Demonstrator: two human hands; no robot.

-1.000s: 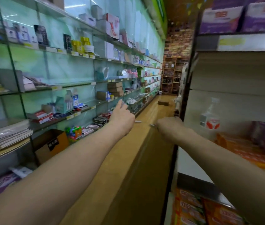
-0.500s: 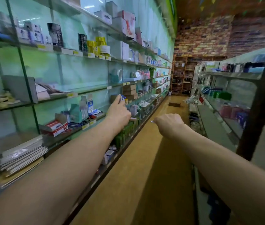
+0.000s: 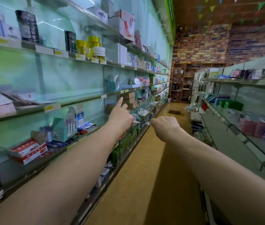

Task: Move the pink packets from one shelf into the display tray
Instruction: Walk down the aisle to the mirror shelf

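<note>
Locating stock first: we should turn to the likely pink packets (image 3: 248, 129), right of frame. Left grip (image 3: 120, 117) pointing, other fingers curled; right grip (image 3: 164, 125) curled, contents unclear.

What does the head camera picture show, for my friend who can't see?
Two bare arms reach down a shop aisle; the left hand points one finger along the wall shelves of boxes, the right hand is curled.
</note>
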